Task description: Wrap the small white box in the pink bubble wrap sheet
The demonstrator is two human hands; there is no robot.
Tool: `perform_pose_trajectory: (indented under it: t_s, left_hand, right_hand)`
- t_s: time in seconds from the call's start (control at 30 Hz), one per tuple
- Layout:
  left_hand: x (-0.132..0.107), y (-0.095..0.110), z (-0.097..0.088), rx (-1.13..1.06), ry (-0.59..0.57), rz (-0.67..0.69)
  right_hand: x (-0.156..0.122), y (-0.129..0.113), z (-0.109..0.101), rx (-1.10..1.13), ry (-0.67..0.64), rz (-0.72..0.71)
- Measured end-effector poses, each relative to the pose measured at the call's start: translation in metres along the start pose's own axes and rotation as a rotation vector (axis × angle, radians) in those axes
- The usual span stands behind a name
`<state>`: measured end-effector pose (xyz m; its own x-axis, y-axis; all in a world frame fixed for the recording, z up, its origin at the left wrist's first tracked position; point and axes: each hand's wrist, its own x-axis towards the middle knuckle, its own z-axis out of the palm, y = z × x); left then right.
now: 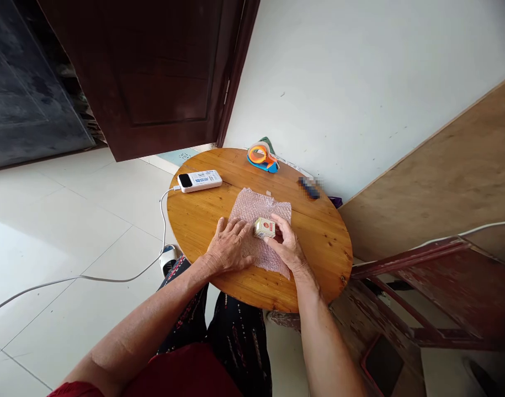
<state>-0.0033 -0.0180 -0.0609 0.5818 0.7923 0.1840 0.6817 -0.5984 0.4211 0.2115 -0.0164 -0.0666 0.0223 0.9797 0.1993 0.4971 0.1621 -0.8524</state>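
Note:
A sheet of bubble wrap (pixel 258 212) lies flat on the round wooden table (pixel 318 231). A small yellowish box with a red label (pixel 264 227) rests on the wrap. My right hand (pixel 287 245) grips the box from the right, with its fingers curled on it. My left hand (pixel 229 245) lies flat with fingers stretched out on the left part of the wrap, just beside the box.
A white power bank (pixel 199 180) with a white cable (pixel 111 275) lies at the table's far left. An orange and blue tape dispenser (pixel 261 156) sits at the back, with a small dark object (pixel 309 187) near it. Wooden board and red frame at right.

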Motion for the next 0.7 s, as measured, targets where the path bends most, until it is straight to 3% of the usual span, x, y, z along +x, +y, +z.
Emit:
perform_pose_trajectory:
  t_s: [0.7]
  left_hand:
    - [-0.0043, 0.0086, 0.0016, -0.016, -0.025, -0.044]
  right_hand:
    - [-0.0096, -0.0060, -0.0080, -0.075, 0.026, 0.025]
